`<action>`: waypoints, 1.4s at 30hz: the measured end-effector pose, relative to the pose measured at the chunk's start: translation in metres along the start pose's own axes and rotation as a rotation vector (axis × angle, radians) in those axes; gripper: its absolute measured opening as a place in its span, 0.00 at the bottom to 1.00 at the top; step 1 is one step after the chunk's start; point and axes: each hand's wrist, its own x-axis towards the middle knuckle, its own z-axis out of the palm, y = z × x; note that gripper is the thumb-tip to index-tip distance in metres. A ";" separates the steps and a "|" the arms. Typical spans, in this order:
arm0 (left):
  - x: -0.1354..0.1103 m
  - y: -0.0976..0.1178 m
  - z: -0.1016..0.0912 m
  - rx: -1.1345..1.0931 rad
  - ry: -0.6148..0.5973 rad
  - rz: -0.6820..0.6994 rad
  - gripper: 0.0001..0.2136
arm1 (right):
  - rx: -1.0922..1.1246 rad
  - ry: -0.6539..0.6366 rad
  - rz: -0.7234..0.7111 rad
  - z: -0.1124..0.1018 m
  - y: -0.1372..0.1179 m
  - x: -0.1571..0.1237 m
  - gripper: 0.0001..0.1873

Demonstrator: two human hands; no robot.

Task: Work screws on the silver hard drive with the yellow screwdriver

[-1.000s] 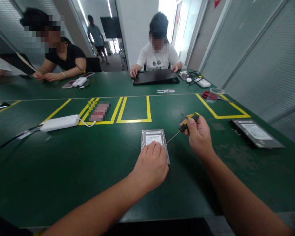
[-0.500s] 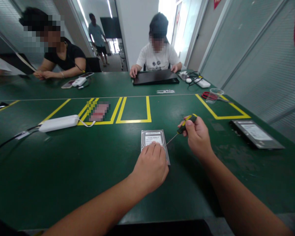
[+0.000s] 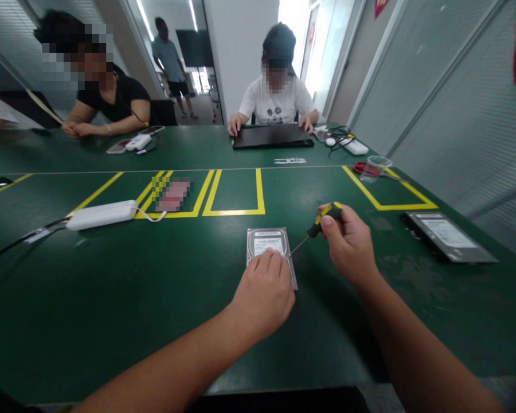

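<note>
A silver hard drive (image 3: 267, 241) lies flat on the green table (image 3: 112, 287) in front of me. My left hand (image 3: 264, 292) rests on its near half, fingers pressed down on the label, holding it in place. My right hand (image 3: 348, 244) is closed around a screwdriver (image 3: 320, 223) with a black and yellow handle. The thin shaft slants down to the left, and its tip touches the drive's right edge.
A second drive or dark flat device (image 3: 449, 235) lies at the right. A white power strip (image 3: 101, 214) with a cable sits at the left, beside yellow tape boxes (image 3: 234, 195). Two people sit across the table, one with a black laptop (image 3: 273, 136). A plastic cup (image 3: 376, 165) stands far right.
My right hand with the screwdriver has shifted slightly and turned the handle; the tip stays at the drive's right edge. My left hand stays on the drive.
</note>
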 end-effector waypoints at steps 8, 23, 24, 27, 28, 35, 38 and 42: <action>-0.001 0.000 0.001 0.000 0.006 -0.003 0.21 | -0.089 0.000 -0.167 0.003 -0.002 -0.003 0.24; -0.002 -0.002 0.001 0.006 0.000 0.000 0.22 | -0.300 -0.154 -0.381 0.005 -0.054 0.036 0.07; -0.002 -0.003 0.001 0.005 -0.004 0.000 0.22 | -0.313 -0.178 -0.393 0.005 -0.055 0.039 0.06; -0.002 -0.003 0.002 0.002 -0.006 -0.001 0.22 | -0.330 -0.235 -0.405 0.007 -0.057 0.046 0.06; -0.002 -0.004 0.002 0.001 -0.007 -0.001 0.22 | -0.332 -0.252 -0.407 0.007 -0.058 0.048 0.05; -0.004 -0.004 0.002 -0.016 -0.006 -0.004 0.23 | -0.299 -0.308 -0.457 0.010 -0.056 0.054 0.07; -0.004 -0.004 0.001 -0.034 -0.022 -0.015 0.27 | -0.256 -0.255 -0.457 0.014 -0.051 0.052 0.09; -0.004 -0.005 0.001 -0.032 -0.030 -0.042 0.32 | -0.228 -0.169 -0.424 0.015 -0.047 0.045 0.07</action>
